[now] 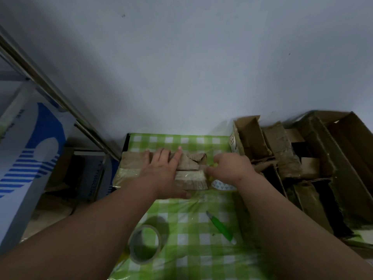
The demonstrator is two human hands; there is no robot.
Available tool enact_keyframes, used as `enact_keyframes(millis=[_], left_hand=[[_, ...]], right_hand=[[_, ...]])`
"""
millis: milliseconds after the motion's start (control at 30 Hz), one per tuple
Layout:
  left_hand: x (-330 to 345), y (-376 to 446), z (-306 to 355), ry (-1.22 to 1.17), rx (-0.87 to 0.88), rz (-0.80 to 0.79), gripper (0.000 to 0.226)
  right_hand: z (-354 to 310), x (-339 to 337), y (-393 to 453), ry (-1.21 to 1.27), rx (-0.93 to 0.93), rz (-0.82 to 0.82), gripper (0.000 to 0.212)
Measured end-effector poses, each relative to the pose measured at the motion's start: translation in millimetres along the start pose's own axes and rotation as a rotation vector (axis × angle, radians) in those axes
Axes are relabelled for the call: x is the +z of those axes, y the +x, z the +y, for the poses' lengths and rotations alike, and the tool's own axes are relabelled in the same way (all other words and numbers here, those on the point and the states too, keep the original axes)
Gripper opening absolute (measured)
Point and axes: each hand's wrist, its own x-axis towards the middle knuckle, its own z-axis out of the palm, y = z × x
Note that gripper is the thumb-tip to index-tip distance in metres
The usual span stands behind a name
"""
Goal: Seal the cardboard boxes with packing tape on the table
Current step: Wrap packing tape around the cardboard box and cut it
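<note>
The white and blue carton at the left carries blue print along its upper edge, too blurred to read. Blue lettering on a panel below the shelf seems to begin "Protect", the rest unclear. A small label on an open box is illegible.

left hand presses cardboard box; right hand grips.

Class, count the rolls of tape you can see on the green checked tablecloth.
1: a clear packing-tape roll lies near the front left. The right hand may hide another.
</note>
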Motion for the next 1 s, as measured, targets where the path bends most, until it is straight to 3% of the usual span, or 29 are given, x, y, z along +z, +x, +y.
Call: enact_keyframes(millis=[167,433,633,833,1000], left_hand=[[-2,9,20,-0.042,0.118,-0.021,0.138],[1,17,22,-0.039,0.141,0.051,0.135],[3,17,21,0.0,0.162,0.038,0.132],[4,20,21,-0.025,0.156,0.061,0.13],[7,19,21,-0.047,0.165,0.057,0.126]], right_hand=[[1,6,-1,0.07,-0.031,-0.008,0.043],[8,-2,-1,0.227,-0.058,0.021,0.044],[7,-13,-1,0.205,-0.085,-0.04,0.038],[7,-14,0,0.1,-0.075,0.031,0.041],[7,-7,3,0.002,0.004,-0.112,0.057]])
